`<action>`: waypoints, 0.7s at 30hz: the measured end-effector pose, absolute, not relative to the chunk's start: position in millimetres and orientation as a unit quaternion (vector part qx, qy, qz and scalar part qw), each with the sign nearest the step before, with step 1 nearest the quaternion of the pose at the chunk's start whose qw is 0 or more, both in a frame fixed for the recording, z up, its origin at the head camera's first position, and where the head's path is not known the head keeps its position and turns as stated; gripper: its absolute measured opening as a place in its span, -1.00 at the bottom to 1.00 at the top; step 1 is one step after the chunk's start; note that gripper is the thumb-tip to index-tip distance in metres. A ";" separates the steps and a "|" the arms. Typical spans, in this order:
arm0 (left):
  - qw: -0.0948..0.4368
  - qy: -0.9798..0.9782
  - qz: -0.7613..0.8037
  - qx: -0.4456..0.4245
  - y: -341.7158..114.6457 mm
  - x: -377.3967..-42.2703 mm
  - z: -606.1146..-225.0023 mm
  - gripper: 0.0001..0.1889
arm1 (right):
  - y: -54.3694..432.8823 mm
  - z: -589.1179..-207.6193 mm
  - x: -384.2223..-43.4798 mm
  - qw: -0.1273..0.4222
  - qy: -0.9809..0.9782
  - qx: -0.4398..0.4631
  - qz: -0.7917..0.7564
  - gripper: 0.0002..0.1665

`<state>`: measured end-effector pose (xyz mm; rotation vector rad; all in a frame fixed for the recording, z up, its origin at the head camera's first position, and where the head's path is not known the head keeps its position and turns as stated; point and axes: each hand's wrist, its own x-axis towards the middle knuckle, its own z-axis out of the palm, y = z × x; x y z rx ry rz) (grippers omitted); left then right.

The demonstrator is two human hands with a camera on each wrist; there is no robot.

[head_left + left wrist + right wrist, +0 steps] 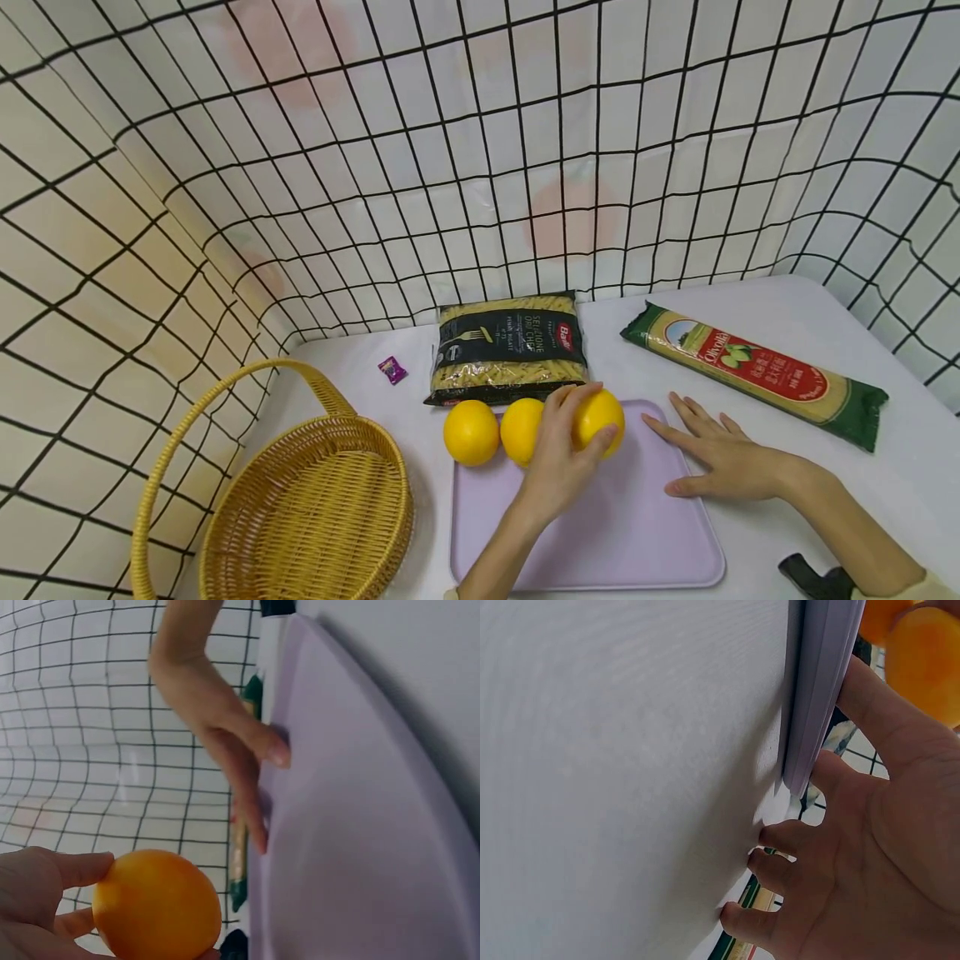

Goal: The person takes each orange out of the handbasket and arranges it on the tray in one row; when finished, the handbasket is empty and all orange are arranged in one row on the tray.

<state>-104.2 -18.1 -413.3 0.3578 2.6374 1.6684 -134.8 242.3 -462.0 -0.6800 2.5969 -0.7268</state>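
Note:
My left hand (pixel 557 467) grips an orange (pixel 600 423) at the far side of a lilac tray (pixel 622 533). In the left wrist view the held orange (pixel 157 906) sits between the thumb and fingers of the left hand (pixel 34 900). Two more oranges are in a row to its left: one orange (pixel 471 432) in full view, the other orange (pixel 519 427) partly hidden by the hand. My right hand (pixel 723 458) lies with spread fingers at the tray's right rim. In the right wrist view, the right hand's (pixel 855 847) thumb and index finger are at the tray edge (pixel 821 697).
A wicker basket (pixel 322 525) with a tall handle stands at the left. Behind the tray lies a penne bag (pixel 510 350), with a small purple packet (pixel 392 369) to its left. A spaghetti pack (pixel 757 367) lies at the right. Black wire mesh (pixel 480 150) surrounds the table.

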 end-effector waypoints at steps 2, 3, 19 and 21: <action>-0.004 0.845 0.523 0.113 -13.2 -105.7 -419.0 -0.51 | 242.0 -461.7 -134.7 0.182 0.919 -0.238 -0.256 0.07; -0.005 0.847 0.519 0.113 -11.3 -106.2 -421.4 -0.51 | 241.9 -461.7 -134.7 0.183 0.919 -0.237 -0.256 0.08; 0.003 0.883 0.459 0.100 -1.4 -111.4 -442.5 -0.40 | 244.8 -469.9 -136.8 0.169 0.918 -0.244 -0.261 0.06; 0.014 0.889 0.446 0.104 -2.9 -111.7 -441.2 -0.35 | 244.6 -468.4 -136.7 0.171 0.919 -0.243 -0.258 0.06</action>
